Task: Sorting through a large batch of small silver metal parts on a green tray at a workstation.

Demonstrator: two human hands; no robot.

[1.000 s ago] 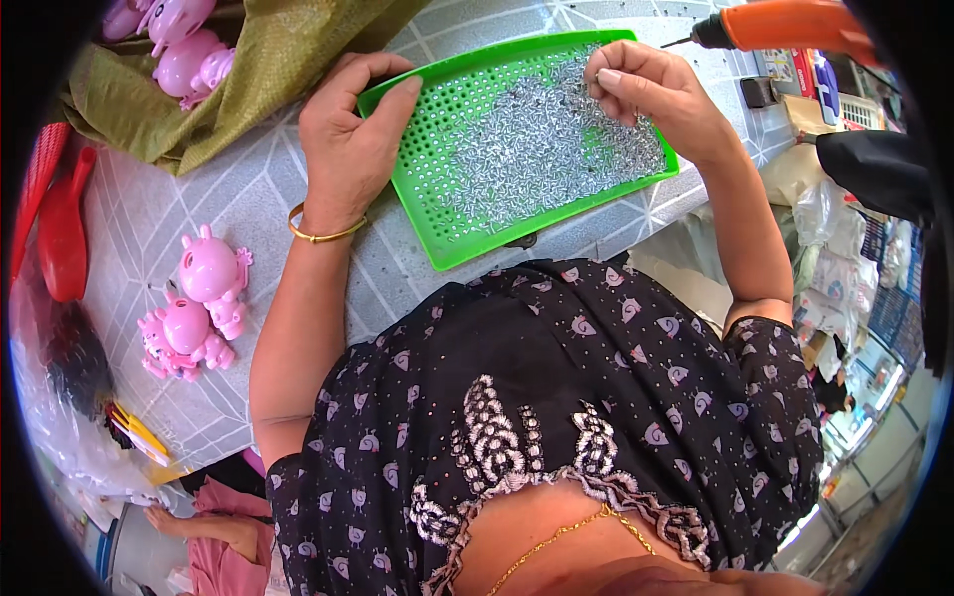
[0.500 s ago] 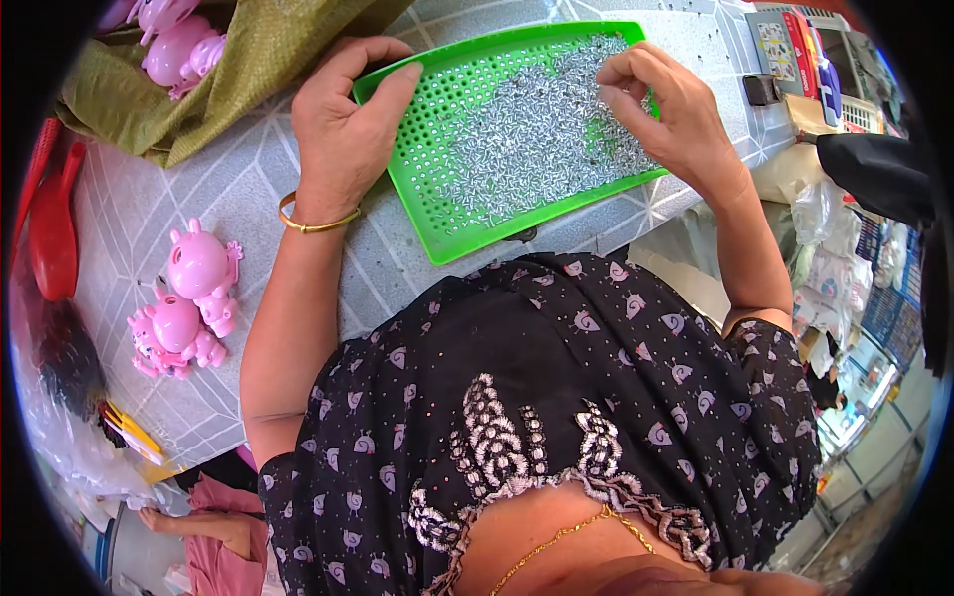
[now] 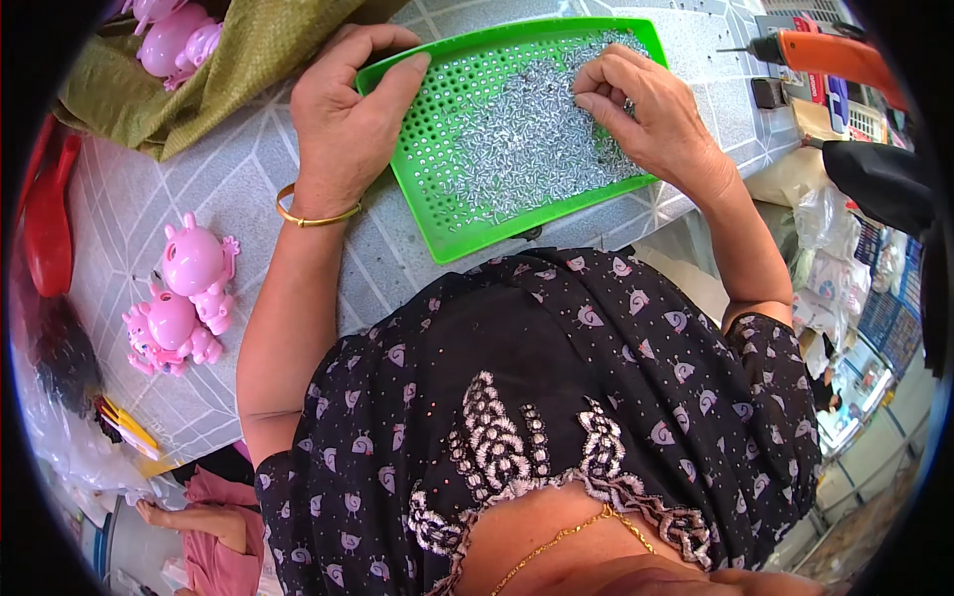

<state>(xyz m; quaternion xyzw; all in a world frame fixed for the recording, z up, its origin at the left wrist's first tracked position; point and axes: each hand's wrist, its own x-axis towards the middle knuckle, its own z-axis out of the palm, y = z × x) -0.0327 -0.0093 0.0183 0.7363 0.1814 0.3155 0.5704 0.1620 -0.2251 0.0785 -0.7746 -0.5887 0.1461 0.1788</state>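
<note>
A green perforated plastic tray [image 3: 429, 211] lies tilted in the view on the table, a heap of small silver screws [image 3: 532, 129] covering its middle and right. My left hand [image 3: 343, 119] is closed round the tray's left end, thumb over the rim and fingers outside. Above the right part of the heap, my right hand [image 3: 651, 114] has its thumb and fingers drawn together in a pinch. Whatever lies between those fingertips is too small to make out.
Pink toy figures [image 3: 194, 263] stand left of my left forearm; more [image 3: 177, 45] lie on a green woven sack [image 3: 238, 74]. A red scoop [image 3: 50, 223] is at the far left. An orange power screwdriver [image 3: 835, 62] shows at upper right. Another person's arm [image 3: 199, 521] is at lower left.
My right hand has moved a little left across the screws, fingers still pinched. The orange screwdriver has come into view at upper right. My left hand stays on the tray.
</note>
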